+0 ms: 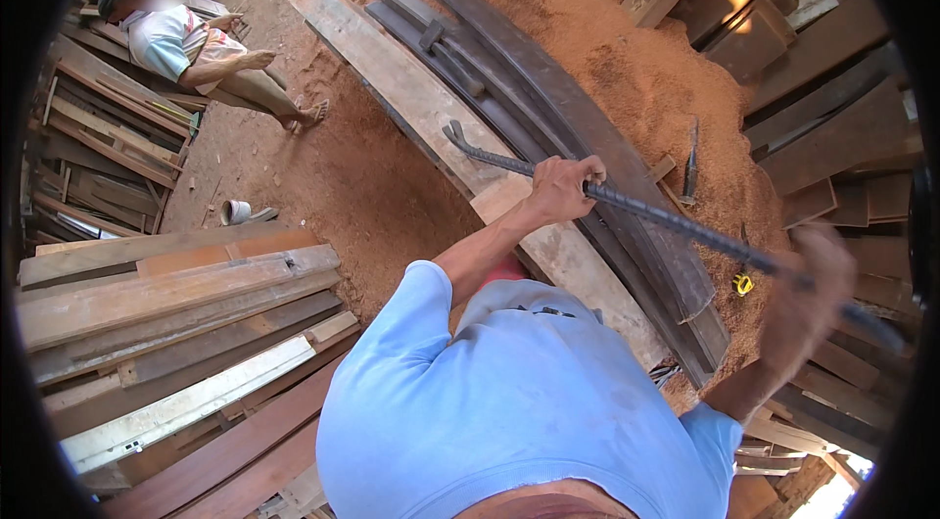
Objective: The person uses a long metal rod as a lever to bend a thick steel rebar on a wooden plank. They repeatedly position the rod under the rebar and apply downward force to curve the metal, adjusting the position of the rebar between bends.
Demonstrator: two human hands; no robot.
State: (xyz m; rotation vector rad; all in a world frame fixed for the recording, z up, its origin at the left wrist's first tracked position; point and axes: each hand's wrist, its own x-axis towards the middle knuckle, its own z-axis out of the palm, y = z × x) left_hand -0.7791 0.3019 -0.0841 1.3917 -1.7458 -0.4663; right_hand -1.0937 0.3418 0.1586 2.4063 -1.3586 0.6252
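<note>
A long dark crowbar (685, 225) with a ribbed shaft slants across in front of me over the planks. Its forked, bent claw points to the far left, and its other end is blurred at the right. Near the claw end, my left hand (566, 190) is closed around the shaft. My right hand (821, 274), smeared by motion, appears closed on the bar near its right end. Below the bar lie dark curved planks (558, 93) beside a paler, worn board (392, 88). A dark hammer-like tool (450, 59) rests on the dark planks.
Orange-brown sawdust (548, 5) is heaped beyond the planks, with a dark hand tool (691, 162) and a yellow item (743, 282) on it. Stacked boards (176, 294) lie at left, more lumber (832, 127) at right. Another person (206, 49) stands far left near a white bucket (235, 212).
</note>
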